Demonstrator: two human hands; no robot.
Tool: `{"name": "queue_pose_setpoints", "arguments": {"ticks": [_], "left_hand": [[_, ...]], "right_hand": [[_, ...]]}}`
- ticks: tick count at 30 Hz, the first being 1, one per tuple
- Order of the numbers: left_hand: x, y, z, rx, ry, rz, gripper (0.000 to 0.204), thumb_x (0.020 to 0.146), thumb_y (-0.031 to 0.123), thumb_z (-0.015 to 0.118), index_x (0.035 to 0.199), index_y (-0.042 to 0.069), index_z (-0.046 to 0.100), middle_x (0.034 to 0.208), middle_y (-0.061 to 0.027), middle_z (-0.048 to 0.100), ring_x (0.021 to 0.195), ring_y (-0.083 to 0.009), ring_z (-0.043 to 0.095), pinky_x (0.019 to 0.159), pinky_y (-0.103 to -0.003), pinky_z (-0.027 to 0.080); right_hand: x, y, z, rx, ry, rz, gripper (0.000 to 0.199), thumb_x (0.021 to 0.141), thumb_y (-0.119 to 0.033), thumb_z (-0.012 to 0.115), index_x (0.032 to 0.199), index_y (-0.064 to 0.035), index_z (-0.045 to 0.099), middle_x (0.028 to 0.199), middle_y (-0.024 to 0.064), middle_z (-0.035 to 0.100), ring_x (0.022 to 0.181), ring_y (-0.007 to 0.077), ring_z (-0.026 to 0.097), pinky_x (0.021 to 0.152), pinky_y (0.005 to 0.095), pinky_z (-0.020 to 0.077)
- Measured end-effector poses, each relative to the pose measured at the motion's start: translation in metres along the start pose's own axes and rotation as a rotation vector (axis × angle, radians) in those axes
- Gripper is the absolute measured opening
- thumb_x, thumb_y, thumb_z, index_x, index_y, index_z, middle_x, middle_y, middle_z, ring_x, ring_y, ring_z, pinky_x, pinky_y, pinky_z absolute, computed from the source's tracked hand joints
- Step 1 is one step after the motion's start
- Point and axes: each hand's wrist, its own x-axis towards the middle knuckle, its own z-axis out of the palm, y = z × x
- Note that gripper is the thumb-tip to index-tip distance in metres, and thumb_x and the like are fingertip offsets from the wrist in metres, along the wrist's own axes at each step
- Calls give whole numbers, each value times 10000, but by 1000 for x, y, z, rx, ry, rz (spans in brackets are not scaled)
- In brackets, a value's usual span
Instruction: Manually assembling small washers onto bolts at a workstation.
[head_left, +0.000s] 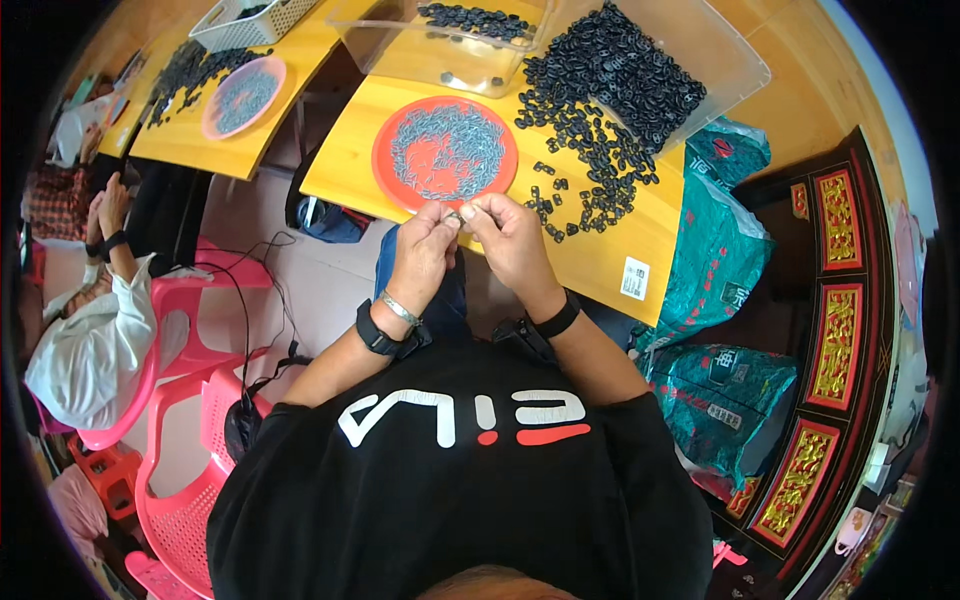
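Note:
Both my hands meet at the near edge of the yellow table, just below a red round plate. My left hand is closed in a pinch, thumb against fingers. Fingertip to fingertip with it, my right hand pinches too. Something small and dark shows between the fingertips, too small to make out. Many small grey metal pins lie heaped on the plate. Right of it, small black plastic parts are scattered over the tabletop, spilling from a clear plastic bin tipped toward me.
Another clear bin with black parts stands behind the plate. Teal woven sacks line the table's right side. On the left, a person sits at a second table bearing a pink plate. A pink chair and black cables are left of me.

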Motion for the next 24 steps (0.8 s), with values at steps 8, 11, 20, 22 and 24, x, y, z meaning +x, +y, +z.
{"name": "queue_pose_setpoints", "arguments": {"ticks": [8,11,20,22,24], "left_hand": [[8,1,-26,-129,19,-36,120,885,155,467,781,96,476,591,0,500,426,-96,449,411,-194,336],[9,5,-23,-140,-2,-40,123,883,157,468,774,99,471,593,0,500,434,-93,449,417,-196,338],[6,6,-23,-129,-5,-46,129,878,170,474,765,108,468,591,11,498,445,-83,451,419,-190,330],[4,6,-23,-130,-9,-36,131,878,175,475,765,108,468,591,12,497,446,-81,450,419,-188,328],[4,6,-23,-104,-17,-24,133,879,178,477,767,107,469,590,14,497,446,-79,450,419,-187,328]], "right_hand": [[57,-2,-100,-789,248,-18,195,792,-213,561,824,-51,666,742,147,638,681,268,615,647,352,479],[87,6,-133,-1051,297,104,164,772,-201,554,786,-81,665,750,150,638,755,333,613,698,403,482],[122,26,-136,-1239,188,238,180,728,-231,645,788,-61,648,800,152,649,786,324,619,712,395,483],[127,26,-133,-1306,136,290,196,750,-126,576,871,0,666,930,201,641,895,365,607,807,419,479],[126,18,-126,-1360,91,270,201,752,-97,551,876,16,662,939,219,634,885,373,608,804,419,481]]}}
